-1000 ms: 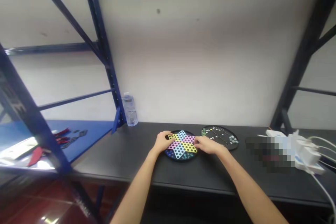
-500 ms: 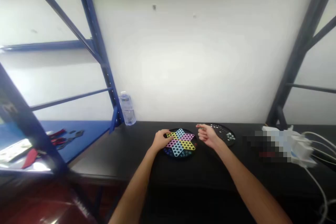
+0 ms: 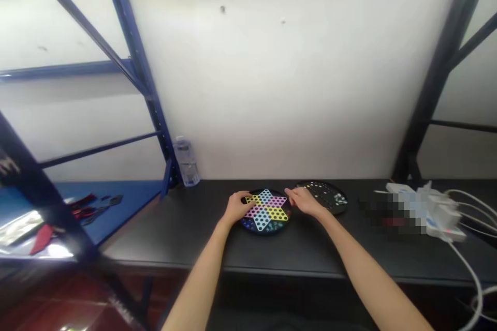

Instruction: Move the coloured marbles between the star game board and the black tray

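Black desk (image 3: 155, 227) running across the view, low and flat, a steady bed for loose game pieces. Near its front edge, directly ahead of the body, a round black board (image 3: 267, 232) under a perforated star of pink, yellow and pale blue plastic (image 3: 266, 210), well placed for both arms to reach. Left hand (image 3: 236, 207) over the board's left side, fingers curled down at the star's yellow and pink points, probably a steadying hold against sliding; grip unclear, clenched or merely resting, no way to tell from this view. Right hand (image 3: 305, 201) just beside the star's upper right points, fingers stretched toward it, grip loose, with nothing visible in it. Close on the right, a second round black board (image 3: 330, 196) dotted with small pale and green pieces, perhaps set there for a short reach between the two. Well apart from both hands, a clear plastic water bottle (image 3: 187, 163) upright beside a blue steel rack post (image 3: 155, 119), likely parked out of the way, and white power adapters (image 3: 438, 212) with trailing cables at the desk's far right. Farther left, red and dark items (image 3: 87, 209) on a blue shelf (image 3: 132, 191), outside the working area.
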